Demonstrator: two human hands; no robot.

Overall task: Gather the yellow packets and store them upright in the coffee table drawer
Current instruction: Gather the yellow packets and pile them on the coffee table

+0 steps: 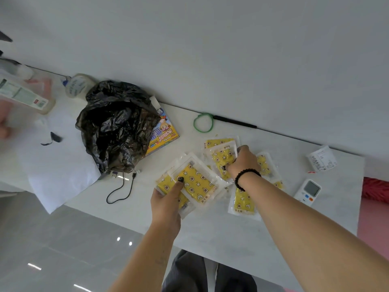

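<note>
A lived-in home room: a low white tabletop (210,224) against a plain wall, above glossy grey floor tiles (52,239). It carries household clutter: a black plastic bag (113,127), charging cable (122,190), remote control (308,191), receipt (322,159) and lotion bottle (23,95).

Both bare forearms reach forward — left hand (166,202) gripping, right hand (242,162) curled, pinching.

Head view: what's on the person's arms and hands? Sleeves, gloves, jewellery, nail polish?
Both forearms are bare, no sleeves or gloves in frame. The right hand has a black beaded bracelet round its wrist. The left hand shows a dark-painted thumbnail; its wrist is bare. No watch or rings are visible. The right fingers' nails are too hidden to judge.
</note>
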